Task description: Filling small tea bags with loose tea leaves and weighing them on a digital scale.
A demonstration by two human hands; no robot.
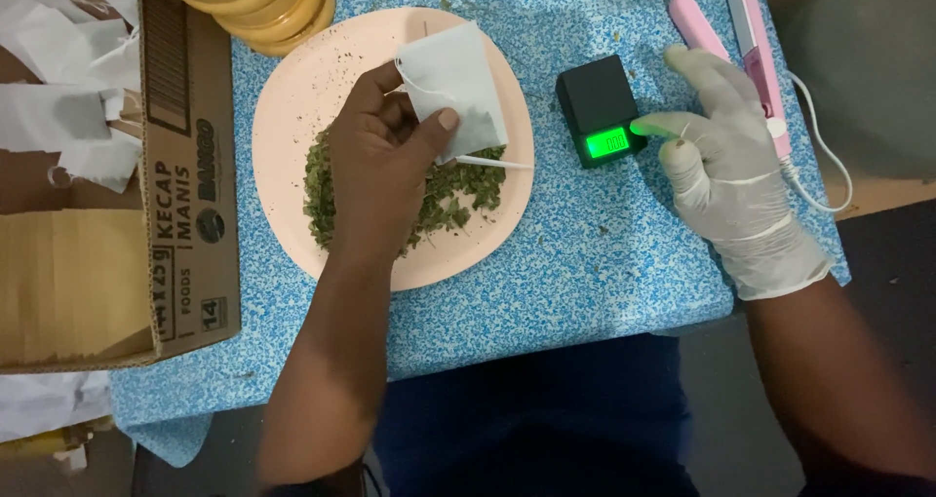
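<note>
The left hand (pixel 380 161) is bare; its grip is closed on a small white paper sachet (pixel 453 88), thumb on the front face and fingers behind; the sachet is held above the upper middle of a pale pink plate (pixel 292 97), with a thin white string hanging from it and trailing to the right across the plate. A heap of dried green leaf pieces (pixel 448 195) lies on the lower part of the plate, partly covered by the hand; fine specks of the same material are scattered over the bare upper part of the plate.

The right hand (pixel 726 166) wears a white glove; its grip is released and holds nothing; the forefinger is stretched out to the left, its tip touching the right edge of a small black pocket scale (pixel 595 102), just beside the lit green display; the platform of the scale carries nothing.

The scale stands on the table (pixel 585 263), just to the right of the plate; the table is covered with a blue-and-white speckled cloth. A pink sealing tool (pixel 751 39) with a white cable lies behind the right hand. A cardboard box (pixel 185 166) with torn white paper stands at the left edge; a stack of yellow containers (pixel 273 0) stands at the top, touching the plate rim.
</note>
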